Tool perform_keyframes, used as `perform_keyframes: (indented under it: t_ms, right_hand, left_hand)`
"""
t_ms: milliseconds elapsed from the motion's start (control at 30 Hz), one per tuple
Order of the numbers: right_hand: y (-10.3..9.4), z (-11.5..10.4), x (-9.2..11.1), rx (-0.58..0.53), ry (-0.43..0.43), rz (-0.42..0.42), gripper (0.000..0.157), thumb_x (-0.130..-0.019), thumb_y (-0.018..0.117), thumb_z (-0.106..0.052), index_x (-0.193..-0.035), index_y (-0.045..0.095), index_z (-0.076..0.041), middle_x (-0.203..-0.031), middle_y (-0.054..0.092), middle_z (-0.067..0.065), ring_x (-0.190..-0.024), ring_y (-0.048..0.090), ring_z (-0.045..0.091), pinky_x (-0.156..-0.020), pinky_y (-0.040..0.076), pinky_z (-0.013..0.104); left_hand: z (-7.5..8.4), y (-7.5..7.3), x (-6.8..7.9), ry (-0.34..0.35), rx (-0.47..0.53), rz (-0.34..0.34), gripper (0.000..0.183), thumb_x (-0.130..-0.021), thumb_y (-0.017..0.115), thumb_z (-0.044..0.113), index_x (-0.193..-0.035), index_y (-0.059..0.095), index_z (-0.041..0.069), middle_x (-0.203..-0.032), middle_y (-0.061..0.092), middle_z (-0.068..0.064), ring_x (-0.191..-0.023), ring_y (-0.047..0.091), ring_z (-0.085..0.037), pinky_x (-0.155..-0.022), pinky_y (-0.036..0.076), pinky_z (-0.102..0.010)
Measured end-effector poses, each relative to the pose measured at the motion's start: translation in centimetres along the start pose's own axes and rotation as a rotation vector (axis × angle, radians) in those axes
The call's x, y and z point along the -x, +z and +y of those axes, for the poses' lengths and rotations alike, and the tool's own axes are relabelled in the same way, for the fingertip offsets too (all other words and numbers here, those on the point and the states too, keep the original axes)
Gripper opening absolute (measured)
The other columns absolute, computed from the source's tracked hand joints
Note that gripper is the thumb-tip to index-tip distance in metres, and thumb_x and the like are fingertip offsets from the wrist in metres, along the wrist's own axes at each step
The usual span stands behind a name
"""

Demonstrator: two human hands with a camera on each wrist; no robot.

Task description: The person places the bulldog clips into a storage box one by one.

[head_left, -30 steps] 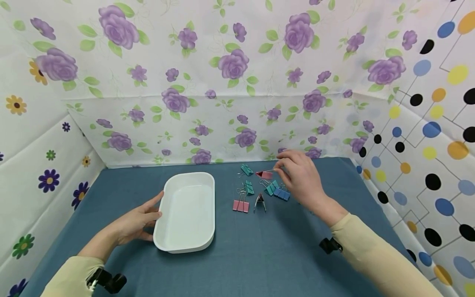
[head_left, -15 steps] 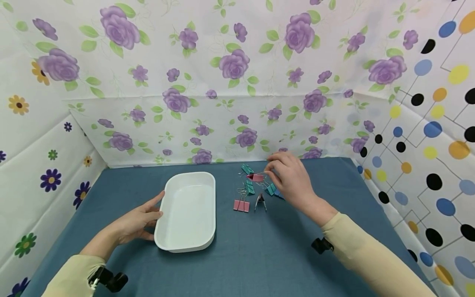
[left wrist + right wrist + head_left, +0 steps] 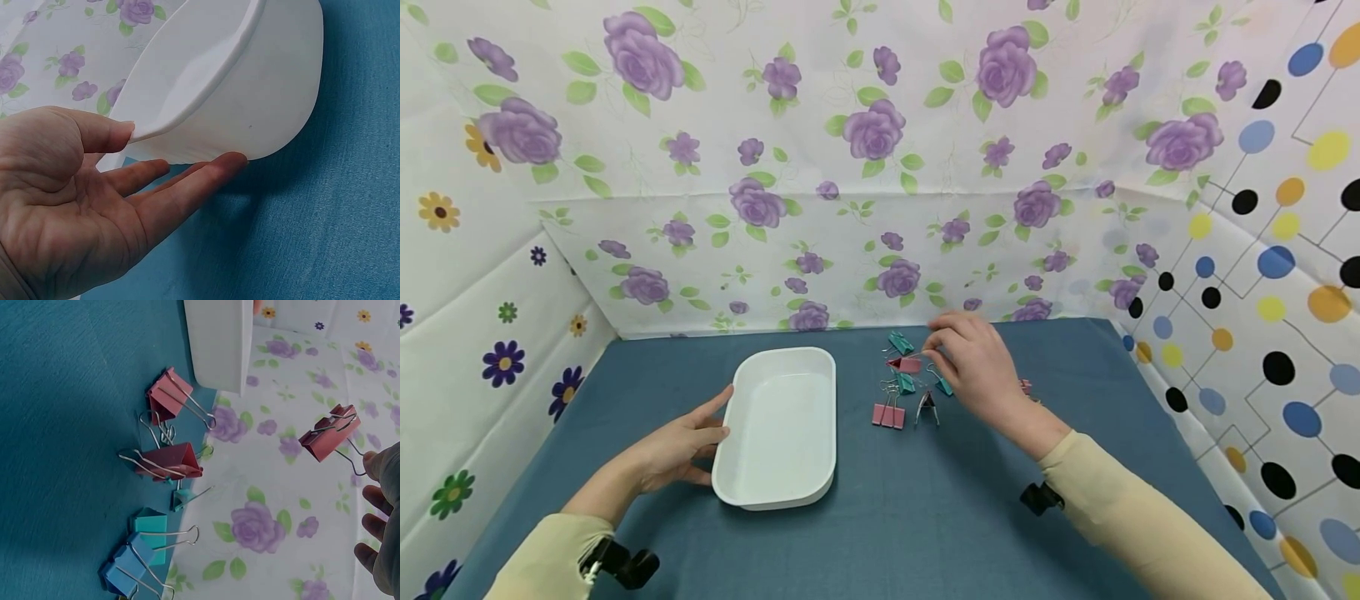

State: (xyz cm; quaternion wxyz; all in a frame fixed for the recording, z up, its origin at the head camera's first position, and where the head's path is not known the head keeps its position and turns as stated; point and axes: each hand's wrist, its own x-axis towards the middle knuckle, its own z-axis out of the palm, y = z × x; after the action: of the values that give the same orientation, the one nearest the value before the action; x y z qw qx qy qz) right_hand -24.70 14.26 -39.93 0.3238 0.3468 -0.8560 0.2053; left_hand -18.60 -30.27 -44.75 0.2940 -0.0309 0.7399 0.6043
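My left hand (image 3: 673,450) is at the left side of a white rectangular tray (image 3: 827,433). In the left wrist view its thumb meets the tray's rim (image 3: 206,94) and other fingers lie against the outer wall. From my right hand (image 3: 973,367) hangs a pink binder clip (image 3: 331,432), pinched by one wire handle above the cloth. Below it, several binder clips lie together: a pink one (image 3: 888,416), one standing on its handles (image 3: 927,408), and teal ones, including a teal clip (image 3: 900,342) at the back. A blue clip (image 3: 128,565) shows in the right wrist view.
Blue-green cloth (image 3: 895,517) covers the table. A flowered sheet (image 3: 820,258) rises along the back edge, and a dotted sheet (image 3: 1247,350) stands at the right. Something small and pink (image 3: 1025,386) is partly hidden behind my right wrist.
My right hand has moved left with the pink binder clip, passing over the other clips toward the tray. My left hand and the tray have stayed in place.
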Motion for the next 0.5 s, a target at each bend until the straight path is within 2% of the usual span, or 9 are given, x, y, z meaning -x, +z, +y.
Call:
perform_keyframes:
  t_ms: [233,500]
  right_hand:
    - [0.41,-0.42,-0.23,-0.005,-0.015,0.006,0.007,-0.092,0.079,-0.014,-0.091,0.073,-0.011,-0.120,0.068,0.012,-0.118,0.059,0.032,-0.103,0.045,0.051]
    - [0.93,-0.75,-0.35,-0.002,0.012,-0.025,0.007,-0.093,0.079,-0.016,-0.092,0.073,-0.012,-0.121,0.067,0.010,-0.120,0.059,0.030,-0.101,0.046,0.051]
  left_hand:
    - [-0.08,-0.10,0.00,-0.002,0.007,0.000,0.078,-0.111,0.049,0.024,-0.164,-0.006,0.039,-0.163,0.011,-0.030,-0.141,0.036,-0.053,-0.084,0.056,-0.056]
    - [0.14,-0.08,-0.03,-0.014,0.021,0.005,0.077,-0.111,0.049,0.024,-0.164,-0.005,0.040,-0.164,0.009,-0.029,-0.141,0.037,-0.052,-0.085,0.056,-0.056]
